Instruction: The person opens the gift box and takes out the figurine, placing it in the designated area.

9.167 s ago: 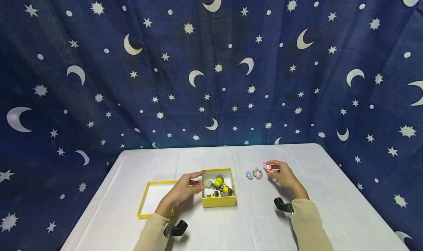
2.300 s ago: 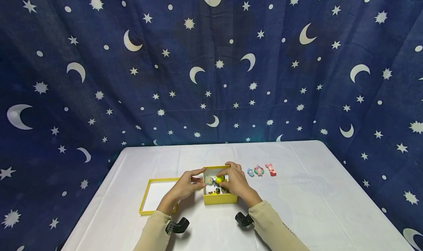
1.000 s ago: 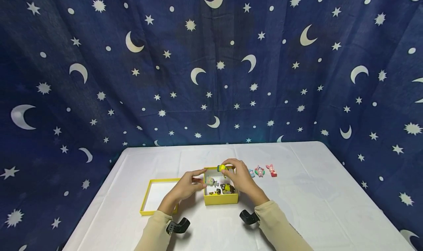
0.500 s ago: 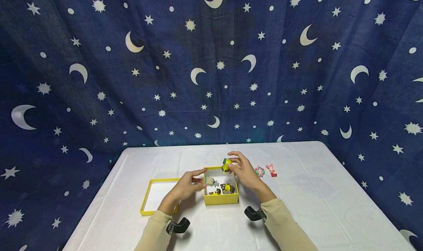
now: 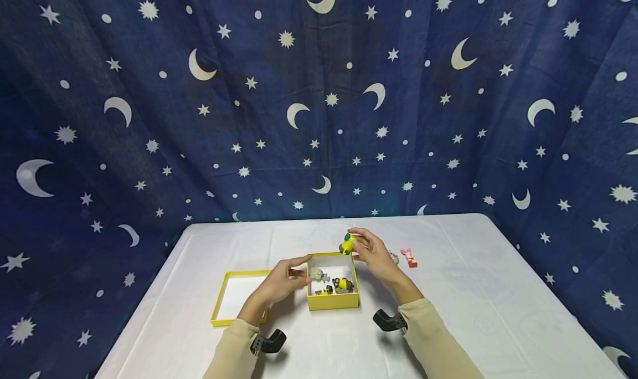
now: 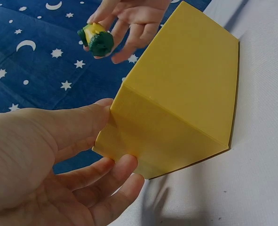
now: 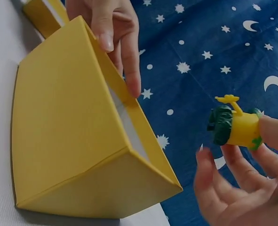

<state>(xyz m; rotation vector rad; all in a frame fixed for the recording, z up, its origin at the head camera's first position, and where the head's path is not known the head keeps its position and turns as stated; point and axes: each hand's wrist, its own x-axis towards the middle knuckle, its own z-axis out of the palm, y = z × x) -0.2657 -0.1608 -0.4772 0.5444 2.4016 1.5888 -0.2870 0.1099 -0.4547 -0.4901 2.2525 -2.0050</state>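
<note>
Here was the right hand, up over the far right corner of the box, with thumb and fingers closed in a pinch on the yellow-and-green toy, tilted and well clear of the rim! Over on the other side the left hand had hold of the box by its left wall up to the far left corner, its fingers partly curled and spread, thumb at the rim. And the score? The lid was off, lying toward the left edge of the table, white inside up. Beyond the box's right edge, out on the cloth, lay the pink rabbit figure, with the wreath-like figure just beside it, half hidden behind the right hand; whether anything more lay back there, I couldn't tell. Inside, the pale green-and-grey figure sat by the left wall, the yellow-and-brown figure by the near right corner, and the small yellow-and-black piece along the near edge. So call it about midway by my judgement, if this was an unpacking: at least two figures on the table, one in the air and not yet set down, and at least three in the box to go!
</note>
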